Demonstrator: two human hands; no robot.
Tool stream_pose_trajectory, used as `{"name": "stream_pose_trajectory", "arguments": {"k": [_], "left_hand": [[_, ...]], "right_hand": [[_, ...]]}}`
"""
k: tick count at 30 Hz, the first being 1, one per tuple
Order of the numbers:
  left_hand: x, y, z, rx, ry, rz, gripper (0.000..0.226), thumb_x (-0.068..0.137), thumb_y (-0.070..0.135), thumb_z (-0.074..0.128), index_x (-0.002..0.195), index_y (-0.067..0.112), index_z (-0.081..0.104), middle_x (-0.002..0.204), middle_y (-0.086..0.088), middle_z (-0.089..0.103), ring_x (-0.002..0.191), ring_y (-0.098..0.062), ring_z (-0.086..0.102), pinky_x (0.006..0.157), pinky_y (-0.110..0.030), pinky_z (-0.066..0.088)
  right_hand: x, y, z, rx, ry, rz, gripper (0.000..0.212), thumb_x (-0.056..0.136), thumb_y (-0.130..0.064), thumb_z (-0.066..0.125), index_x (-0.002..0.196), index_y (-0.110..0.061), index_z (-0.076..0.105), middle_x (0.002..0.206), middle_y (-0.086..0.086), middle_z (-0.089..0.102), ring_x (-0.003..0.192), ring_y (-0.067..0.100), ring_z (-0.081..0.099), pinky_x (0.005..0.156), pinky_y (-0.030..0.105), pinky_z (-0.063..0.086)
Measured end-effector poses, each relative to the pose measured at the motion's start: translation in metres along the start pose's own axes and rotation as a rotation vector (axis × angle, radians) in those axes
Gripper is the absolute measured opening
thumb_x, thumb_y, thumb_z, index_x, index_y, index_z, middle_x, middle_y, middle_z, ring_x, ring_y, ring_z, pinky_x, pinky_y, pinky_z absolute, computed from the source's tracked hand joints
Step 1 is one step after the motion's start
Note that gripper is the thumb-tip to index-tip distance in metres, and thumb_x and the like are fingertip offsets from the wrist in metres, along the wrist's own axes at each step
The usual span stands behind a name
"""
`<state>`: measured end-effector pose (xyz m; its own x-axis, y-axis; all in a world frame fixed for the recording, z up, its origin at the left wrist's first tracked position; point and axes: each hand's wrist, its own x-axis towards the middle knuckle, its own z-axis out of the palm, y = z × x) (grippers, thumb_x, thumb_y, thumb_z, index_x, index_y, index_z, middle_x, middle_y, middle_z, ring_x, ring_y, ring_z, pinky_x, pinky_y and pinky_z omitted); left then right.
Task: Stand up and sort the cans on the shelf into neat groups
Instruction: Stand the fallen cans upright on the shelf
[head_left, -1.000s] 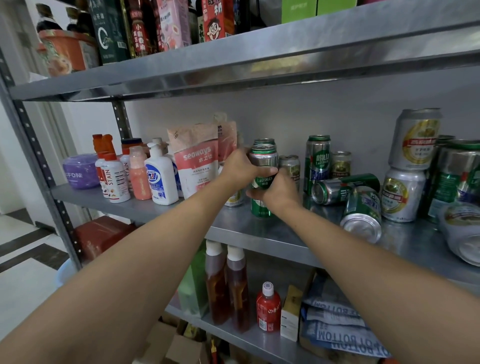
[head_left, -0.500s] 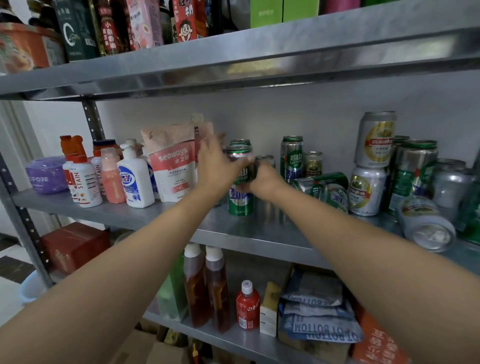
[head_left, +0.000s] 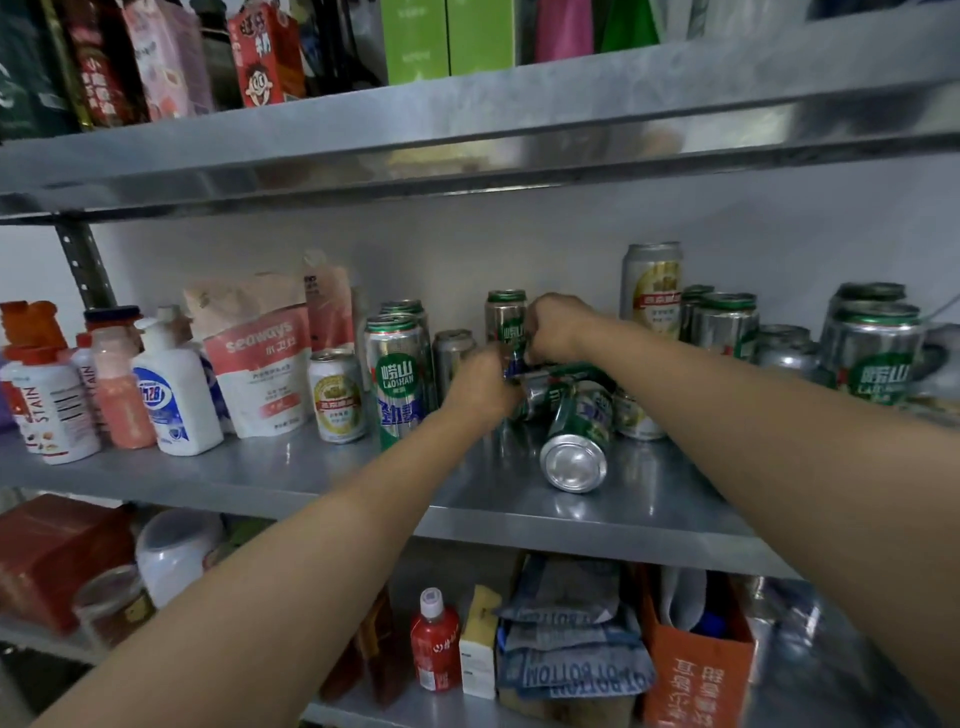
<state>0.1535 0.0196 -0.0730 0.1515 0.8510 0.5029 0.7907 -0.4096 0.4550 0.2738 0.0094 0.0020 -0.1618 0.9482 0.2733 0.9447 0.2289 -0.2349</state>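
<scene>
Both hands on one upright green can (head_left: 504, 318), mid shelf (head_left: 311, 478).

At 9 o'clock of your hands, the short gold can (head_left: 337, 397) and tall Laoshan can (head_left: 397, 379) stand upright side by side; that reads as the start of a group. Your left hand (head_left: 480, 387) curls round the green can's lower part and your right hand (head_left: 558, 327) grips its upper half, probably to steady it in the clutter. At 5 o'clock a toppled can (head_left: 576, 441) lies base toward you and needs righting. At 3 o'clock the right cluster (head_left: 878, 358) looks unsorted.
</scene>
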Motion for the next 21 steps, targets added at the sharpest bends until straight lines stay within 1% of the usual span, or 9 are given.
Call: {"name": "stream_pose_trajectory", "arguments": {"k": [1,3,5,7,9,11,15,18,21], "left_hand": [[0.003,-0.003,0.008,0.003,-0.029,-0.030,0.033,0.076,0.015,0.073,0.104,0.001,0.063,0.101,-0.018,0.069,0.092,-0.031,0.066,0.068,-0.034,0.048],[0.009,-0.007,0.019,-0.023,-0.082,-0.099,0.048,0.071,0.021,0.078,0.114,0.006,0.063,0.106,-0.017,0.069,0.096,-0.032,0.066,0.076,-0.034,0.052],[0.015,-0.011,0.029,-0.024,-0.125,-0.160,0.068,0.066,0.030,0.083,0.125,0.009,0.056,0.115,-0.014,0.065,0.103,-0.030,0.064,0.085,-0.034,0.053],[0.019,-0.013,0.036,-0.002,-0.160,-0.209,0.079,0.065,0.034,0.085,0.131,0.010,0.050,0.123,-0.012,0.060,0.110,-0.030,0.061,0.092,-0.037,0.052],[0.020,-0.014,0.041,0.005,-0.176,-0.239,0.081,0.065,0.031,0.085,0.133,0.010,0.046,0.128,-0.013,0.056,0.113,-0.031,0.058,0.095,-0.040,0.050],[0.021,-0.015,0.047,-0.019,-0.174,-0.257,0.080,0.067,0.027,0.084,0.134,0.011,0.043,0.131,-0.014,0.055,0.115,-0.032,0.058,0.097,-0.041,0.049],[0.021,-0.018,0.054,-0.043,-0.130,-0.244,0.074,0.074,0.032,0.080,0.133,0.010,0.041,0.128,-0.014,0.059,0.116,-0.033,0.058,0.094,-0.038,0.049],[0.020,-0.017,0.052,-0.063,-0.124,-0.241,0.071,0.076,0.035,0.078,0.131,0.008,0.041,0.128,-0.016,0.059,0.115,-0.033,0.058,0.091,-0.037,0.050],[0.018,-0.017,0.047,-0.072,-0.110,-0.227,0.075,0.072,0.033,0.082,0.131,0.009,0.041,0.127,-0.014,0.058,0.113,-0.032,0.058,0.089,-0.036,0.049]], "right_hand": [[0.002,0.002,0.005,-0.040,-0.023,-0.017,0.029,0.083,-0.013,0.068,0.111,-0.005,0.064,0.111,0.014,0.066,0.100,0.028,0.063,0.070,0.023,0.041],[0.007,0.005,0.014,-0.117,-0.064,-0.038,0.031,0.084,-0.014,0.067,0.114,-0.005,0.063,0.112,0.015,0.066,0.100,0.029,0.063,0.072,0.025,0.044],[0.015,0.010,0.022,-0.168,-0.094,-0.045,0.030,0.085,-0.014,0.065,0.114,-0.007,0.062,0.111,0.015,0.065,0.097,0.029,0.063,0.074,0.028,0.047],[0.021,0.013,0.027,-0.203,-0.119,-0.064,0.028,0.086,-0.015,0.064,0.113,-0.007,0.061,0.111,0.015,0.064,0.095,0.028,0.062,0.078,0.030,0.050],[0.026,0.017,0.032,-0.226,-0.150,-0.083,0.028,0.089,-0.016,0.064,0.115,-0.007,0.061,0.113,0.014,0.063,0.096,0.027,0.060,0.079,0.030,0.048],[0.029,0.021,0.035,-0.241,-0.190,-0.090,0.027,0.090,-0.016,0.063,0.115,-0.008,0.060,0.110,0.012,0.062,0.091,0.025,0.057,0.076,0.029,0.045],[0.032,0.027,0.043,-0.263,-0.231,-0.088,0.023,0.089,-0.013,0.062,0.111,-0.009,0.060,0.107,0.012,0.062,0.088,0.023,0.056,0.075,0.029,0.044],[0.034,0.027,0.047,-0.274,-0.239,-0.090,0.030,0.085,-0.014,0.066,0.115,-0.009,0.062,0.110,0.011,0.064,0.092,0.025,0.060,0.076,0.029,0.048],[0.034,0.027,0.050,-0.285,-0.246,-0.114,0.037,0.083,-0.016,0.069,0.118,-0.011,0.061,0.113,0.011,0.064,0.099,0.026,0.062,0.081,0.030,0.050]]}}
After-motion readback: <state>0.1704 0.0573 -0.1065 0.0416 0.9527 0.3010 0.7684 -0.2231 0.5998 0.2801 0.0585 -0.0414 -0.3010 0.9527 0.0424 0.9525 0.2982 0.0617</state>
